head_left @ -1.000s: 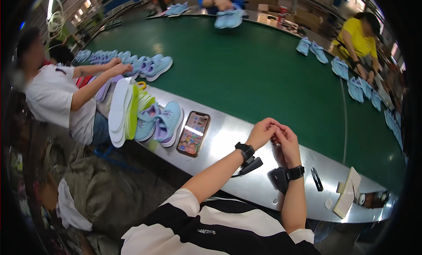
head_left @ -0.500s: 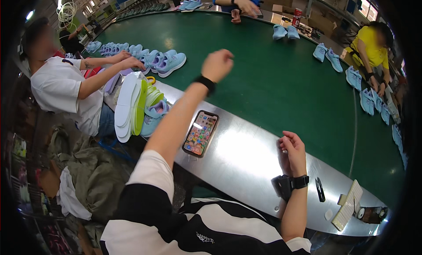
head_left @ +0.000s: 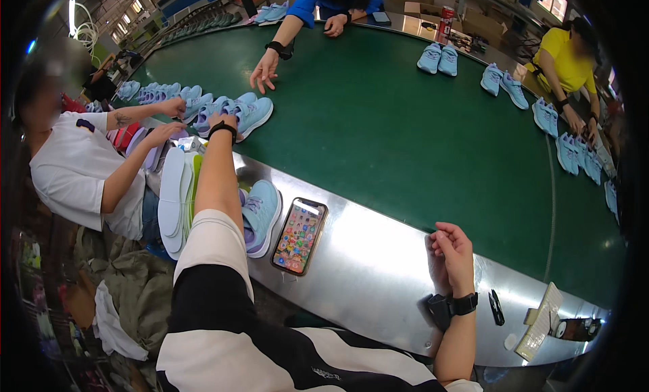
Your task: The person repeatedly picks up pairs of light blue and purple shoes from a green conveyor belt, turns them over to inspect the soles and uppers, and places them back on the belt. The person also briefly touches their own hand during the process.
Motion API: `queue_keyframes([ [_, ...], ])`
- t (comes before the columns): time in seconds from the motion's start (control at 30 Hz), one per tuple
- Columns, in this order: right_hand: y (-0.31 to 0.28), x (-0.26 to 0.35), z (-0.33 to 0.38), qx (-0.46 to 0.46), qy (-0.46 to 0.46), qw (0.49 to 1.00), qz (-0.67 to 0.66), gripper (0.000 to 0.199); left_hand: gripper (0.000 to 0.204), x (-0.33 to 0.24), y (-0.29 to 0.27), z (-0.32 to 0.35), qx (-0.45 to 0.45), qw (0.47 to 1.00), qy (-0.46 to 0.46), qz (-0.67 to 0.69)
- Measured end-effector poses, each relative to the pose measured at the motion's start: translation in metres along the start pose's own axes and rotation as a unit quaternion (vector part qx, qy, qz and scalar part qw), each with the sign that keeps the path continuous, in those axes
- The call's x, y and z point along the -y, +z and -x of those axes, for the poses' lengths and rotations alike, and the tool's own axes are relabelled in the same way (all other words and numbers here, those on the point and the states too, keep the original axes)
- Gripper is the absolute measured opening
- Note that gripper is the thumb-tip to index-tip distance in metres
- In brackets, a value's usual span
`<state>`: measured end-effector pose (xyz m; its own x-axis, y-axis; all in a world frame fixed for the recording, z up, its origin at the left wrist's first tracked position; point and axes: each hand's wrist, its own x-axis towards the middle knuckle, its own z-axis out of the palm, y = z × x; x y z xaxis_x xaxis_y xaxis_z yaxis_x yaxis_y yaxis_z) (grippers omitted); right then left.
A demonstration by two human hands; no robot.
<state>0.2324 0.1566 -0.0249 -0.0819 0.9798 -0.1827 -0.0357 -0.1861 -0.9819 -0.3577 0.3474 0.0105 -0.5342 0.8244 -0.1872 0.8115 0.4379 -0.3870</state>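
My left hand is stretched out to a group of light blue sneakers at the left edge of the green belt. It touches them, but its fingers are hidden among the shoes, so their grip is unclear. Another blue sneaker with a lilac lining stands beside my left forearm on the metal ledge. Just right of it lies a phone with its screen lit. My right hand rests on the ledge near the belt, fingers loosely bent and apart, holding nothing.
White insoles are stacked left of my forearm, beside a person in white. Across the green belt, a person in blue extends a hand toward the sneakers. Black snips lie right of my wrist. More sneakers line the far right.
My left hand has moved left from above the belt to the sneakers. The person in blue has reached out over the belt. My right hand stays on the ledge.
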Motion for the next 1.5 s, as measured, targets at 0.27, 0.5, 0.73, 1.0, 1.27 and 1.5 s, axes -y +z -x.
queue_keyframes([
  [0.27, 0.007, 0.006, 0.001, -0.009, 0.027, 1.0, 0.01, 0.026, 0.098, -0.052, -0.069, 0.08, -0.083, 0.945, 0.172, 0.264],
  [0.5, 0.027, 0.025, 0.062, 0.052, -0.128, 0.976, 0.167, 0.051, 0.045, -0.11, -0.076, 0.334, -0.028, 0.8, 0.46, 0.385],
  [0.73, -0.013, 0.008, 0.154, -0.061, -0.008, 0.973, 0.223, 0.059, 0.039, -0.141, 0.0, 0.464, -0.007, 0.698, 0.323, 0.639],
  [1.0, -0.008, 0.003, 0.143, -0.051, -0.008, 0.973, 0.225, 0.057, 0.045, -0.136, 0.028, 0.424, 0.168, 0.72, 0.311, 0.597],
  [1.27, 0.007, -0.006, 0.148, -0.013, 0.076, 0.967, -0.245, 0.049, 0.047, -0.147, 0.045, 0.448, 0.343, 0.442, 0.271, 0.783],
  [1.5, 0.025, -0.01, 0.157, 0.003, -0.011, 0.942, -0.336, 0.059, 0.051, -0.156, 0.039, 0.47, 0.363, 0.305, 0.246, 0.845],
])
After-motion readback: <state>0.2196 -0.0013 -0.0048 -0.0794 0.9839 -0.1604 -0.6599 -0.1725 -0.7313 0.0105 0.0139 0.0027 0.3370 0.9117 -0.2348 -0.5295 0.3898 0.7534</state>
